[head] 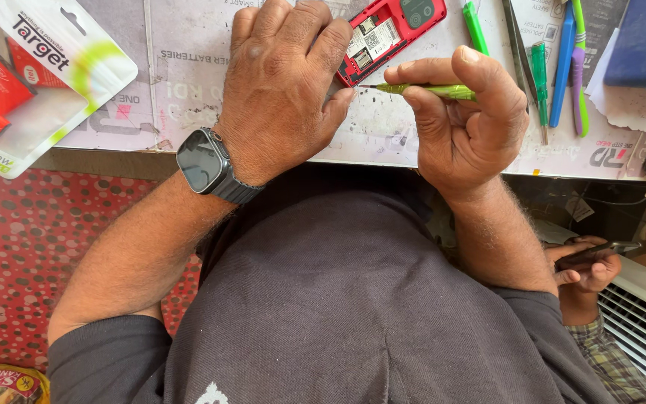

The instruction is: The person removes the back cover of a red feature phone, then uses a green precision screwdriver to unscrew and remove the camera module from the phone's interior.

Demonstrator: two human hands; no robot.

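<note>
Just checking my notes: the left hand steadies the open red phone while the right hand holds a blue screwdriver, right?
Not quite. In the head view the screwdriver in the right hand is green, not blue. The left hand does rest on the open red phone.

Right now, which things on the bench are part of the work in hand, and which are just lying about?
In use:
- red phone, back open, under the left hand
- green screwdriver in the right hand

Lying about:
- spare screwdrivers
- blue and green tools
- charger blister pack
- another person's hand with a phone
</note>
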